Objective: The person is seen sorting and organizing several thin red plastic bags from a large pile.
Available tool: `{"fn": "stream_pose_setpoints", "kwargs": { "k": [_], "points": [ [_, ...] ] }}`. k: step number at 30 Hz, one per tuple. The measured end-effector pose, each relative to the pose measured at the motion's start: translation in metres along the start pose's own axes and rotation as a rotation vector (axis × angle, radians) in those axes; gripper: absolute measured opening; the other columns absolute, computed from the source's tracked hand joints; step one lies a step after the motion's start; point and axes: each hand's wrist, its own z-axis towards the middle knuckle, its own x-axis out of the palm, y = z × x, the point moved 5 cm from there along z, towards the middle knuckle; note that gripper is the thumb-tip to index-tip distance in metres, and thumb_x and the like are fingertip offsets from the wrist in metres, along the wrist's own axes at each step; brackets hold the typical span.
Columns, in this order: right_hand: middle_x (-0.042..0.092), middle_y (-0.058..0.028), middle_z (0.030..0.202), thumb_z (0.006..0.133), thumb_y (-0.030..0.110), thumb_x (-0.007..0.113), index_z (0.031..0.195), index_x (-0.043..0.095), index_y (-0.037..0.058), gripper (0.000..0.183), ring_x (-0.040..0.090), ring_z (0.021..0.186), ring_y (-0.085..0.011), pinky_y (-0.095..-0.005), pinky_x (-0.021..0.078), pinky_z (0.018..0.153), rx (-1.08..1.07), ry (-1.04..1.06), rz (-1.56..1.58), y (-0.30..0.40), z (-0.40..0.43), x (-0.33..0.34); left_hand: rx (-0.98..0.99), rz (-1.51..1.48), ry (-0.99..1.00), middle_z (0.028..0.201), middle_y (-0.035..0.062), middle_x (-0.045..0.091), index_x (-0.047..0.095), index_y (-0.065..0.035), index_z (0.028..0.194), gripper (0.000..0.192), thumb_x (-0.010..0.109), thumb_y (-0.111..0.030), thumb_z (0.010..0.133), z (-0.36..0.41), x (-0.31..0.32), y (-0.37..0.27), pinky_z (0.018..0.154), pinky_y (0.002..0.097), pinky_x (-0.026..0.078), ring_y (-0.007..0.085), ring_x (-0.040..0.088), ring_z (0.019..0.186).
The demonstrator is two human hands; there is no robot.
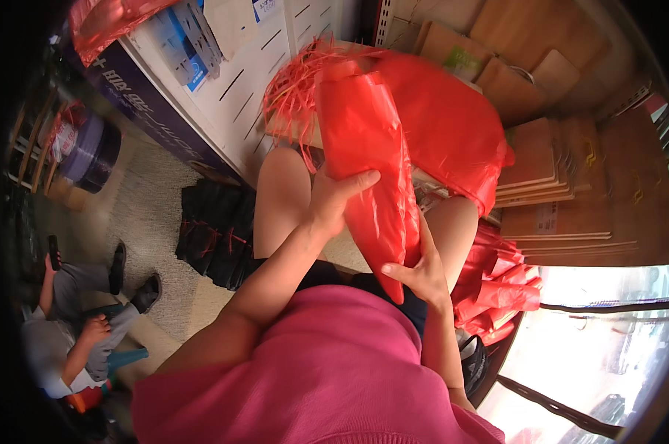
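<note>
Between my knees I hold up a long folded bundle of red plastic bags (362,127), wide at its far end and pointed near my lap. My left hand (337,202) grips its left side near the middle, thumb lying across the front. Lower down, my right hand (420,269) clasps the right edge close to the pointed end. Behind the bundle a large heap of red plastic bags (451,122) rests on a low surface. A tangle of thin red plastic strips (292,94) hangs at that heap's left.
Black bundles tied with red strips (215,233) lie left of my knee. More red bundles (495,294) are piled at my right. Wooden boards (540,166) lean at the right. A seated person (84,322) with a phone is at the far left. A white perforated panel (251,83) stands ahead.
</note>
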Motion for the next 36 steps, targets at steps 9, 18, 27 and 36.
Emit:
{"fn": "stream_pose_setpoints", "kwargs": {
  "k": [9, 18, 27, 36],
  "points": [
    [0.062, -0.0190, 0.070, 0.085, 0.033, 0.070, 0.100, 0.063, 0.0014, 0.035, 0.062, 0.064, -0.0379, -0.0434, 0.0469, 0.056, 0.003, -0.083, -0.472, 0.032, -0.003, -0.004, -0.107, -0.262, -0.141, 0.125, 0.0075, 0.058, 0.049, -0.0061, 0.131, 0.053, 0.071, -0.025, 0.086, -0.018, -0.057, 0.021, 0.099, 0.0372, 0.044, 0.0209, 0.056, 0.114],
    [0.064, -0.0150, 0.072, 0.080, 0.039, 0.073, 0.101, 0.065, 0.0024, 0.043, 0.063, 0.064, -0.0355, -0.0430, 0.0489, 0.057, -0.143, 0.165, -0.505, 0.055, -0.007, 0.010, 0.007, -0.264, -0.271, 0.130, 0.0077, 0.058, 0.048, -0.0066, 0.133, 0.051, 0.065, -0.032, 0.091, -0.046, -0.115, -0.021, 0.102, 0.0433, 0.044, 0.0245, 0.056, 0.117],
    [0.063, -0.0218, 0.111, 0.071, 0.026, 0.079, 0.127, 0.054, 0.0016, 0.066, 0.062, 0.101, -0.0381, -0.0418, 0.0505, 0.087, 0.121, 0.452, -0.302, 0.001, -0.009, 0.049, 0.073, -0.300, -0.487, 0.131, 0.0071, 0.056, 0.047, -0.0073, 0.134, 0.049, 0.058, -0.034, 0.095, -0.121, -0.170, -0.038, 0.106, 0.0433, 0.040, 0.0236, 0.052, 0.122],
    [0.063, -0.0209, 0.113, 0.070, 0.011, 0.077, 0.126, 0.056, 0.0016, 0.060, 0.060, 0.108, -0.0341, -0.0382, 0.0468, 0.094, 0.011, 0.431, -0.223, -0.021, 0.030, 0.055, 0.159, 0.283, -0.980, 0.131, 0.0061, 0.055, 0.042, -0.0032, 0.137, 0.054, 0.059, -0.033, 0.095, -0.174, -0.200, -0.039, 0.107, 0.0377, 0.036, 0.0244, 0.048, 0.126]
  ]
}}
